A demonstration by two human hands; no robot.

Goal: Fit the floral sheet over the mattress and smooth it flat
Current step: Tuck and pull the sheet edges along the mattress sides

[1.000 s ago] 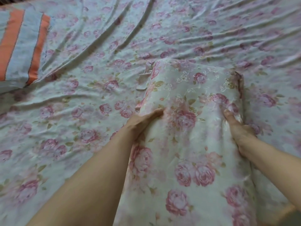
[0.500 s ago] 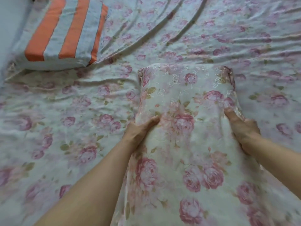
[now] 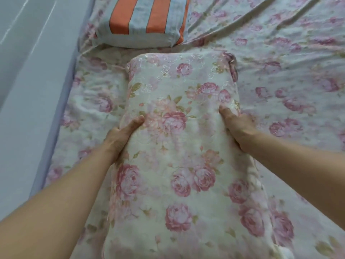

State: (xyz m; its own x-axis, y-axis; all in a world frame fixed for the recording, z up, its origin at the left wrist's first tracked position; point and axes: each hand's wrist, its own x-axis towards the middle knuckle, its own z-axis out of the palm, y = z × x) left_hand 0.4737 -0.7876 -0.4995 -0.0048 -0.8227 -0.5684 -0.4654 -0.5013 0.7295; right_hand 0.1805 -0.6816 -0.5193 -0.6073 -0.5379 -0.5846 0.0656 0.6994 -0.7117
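The floral sheet [image 3: 280, 75] covers the mattress, white with pink roses, and long creases run across its far right part. On it I hold a long pillow in a rose-print case [image 3: 179, 146], lengthwise away from me. My left hand [image 3: 121, 135] grips its left side, thumb on top. My right hand [image 3: 237, 126] grips its right side, thumb pressed into the top. The fingers of both hands are hidden behind the pillow's sides.
A pillow with orange and pale blue stripes [image 3: 141, 21] lies at the head end, just beyond the floral pillow. A pale wall [image 3: 28, 90] runs along the left edge of the bed. Sheet stretches away to the right.
The floral pillow, held in both hands, has moved left and toward the striped pillow and the wall. The grip of both hands is the same.
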